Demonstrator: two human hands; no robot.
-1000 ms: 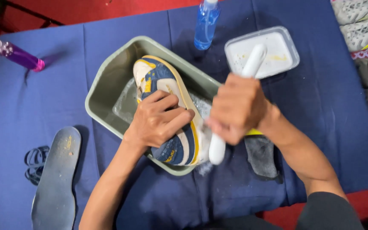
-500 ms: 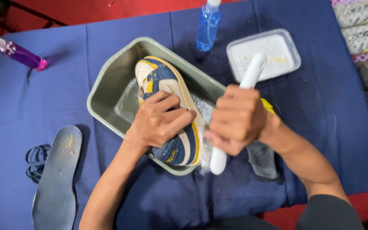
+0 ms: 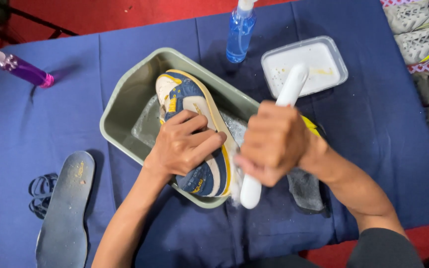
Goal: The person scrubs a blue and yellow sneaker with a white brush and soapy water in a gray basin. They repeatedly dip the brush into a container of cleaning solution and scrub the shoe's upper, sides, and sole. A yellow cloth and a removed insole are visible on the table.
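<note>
Navy-and-yellow sneaker (image 3: pixel 194 134) stays pinned in the tub (image 3: pixel 125 114) by the left hand (image 3: pixel 184 146), while the right hand (image 3: pixel 274 141), fist closed round a white brush handle (image 3: pixel 290 92), has perhaps slid slightly lower.

A dark blue cloth (image 3: pixel 50 124) covers the red floor (image 3: pixel 75 15). On the cloth: grey-green basin (image 3: pixel 125 106), blue spray bottle (image 3: pixel 238 34), purple bottle (image 3: pixel 26 72), white tray w/ liquid (image 3: pixel 341 59), grey insole (image 3: pixel 63 213), black laces (image 3: pixel 40 191).

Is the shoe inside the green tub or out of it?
Inside. The shoe lies on its side in the green tub, pressed by the left hand.
</note>
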